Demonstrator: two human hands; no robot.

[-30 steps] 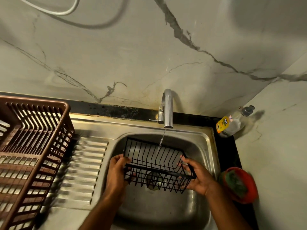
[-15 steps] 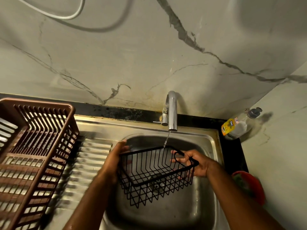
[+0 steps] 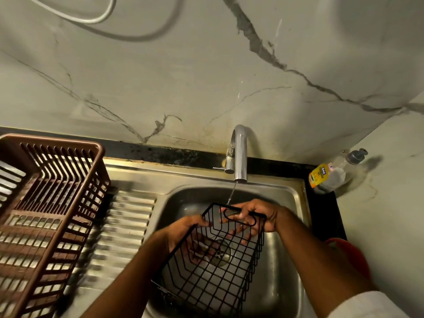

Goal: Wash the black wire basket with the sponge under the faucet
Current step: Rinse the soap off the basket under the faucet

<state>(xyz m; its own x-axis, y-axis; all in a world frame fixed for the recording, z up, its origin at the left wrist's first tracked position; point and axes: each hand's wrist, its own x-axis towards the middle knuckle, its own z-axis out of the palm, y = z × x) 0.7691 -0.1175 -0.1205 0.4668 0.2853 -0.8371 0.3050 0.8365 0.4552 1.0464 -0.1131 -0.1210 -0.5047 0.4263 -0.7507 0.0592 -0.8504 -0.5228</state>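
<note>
Both hands grip the basket over the sink: left hand curled on its side rim, right hand wrapping the end handle. Light, stiff, wet-slick wire; rims hold best.

Home kitchen: steel sink, faucet, brown dish rack, soap bottle.

Head-worn wide view, looking steeply down (close) over sink, wall behind

Dim light; veined marble wall from 9 to 3 o'clock, black bench edging at 3, hose at 11
</note>
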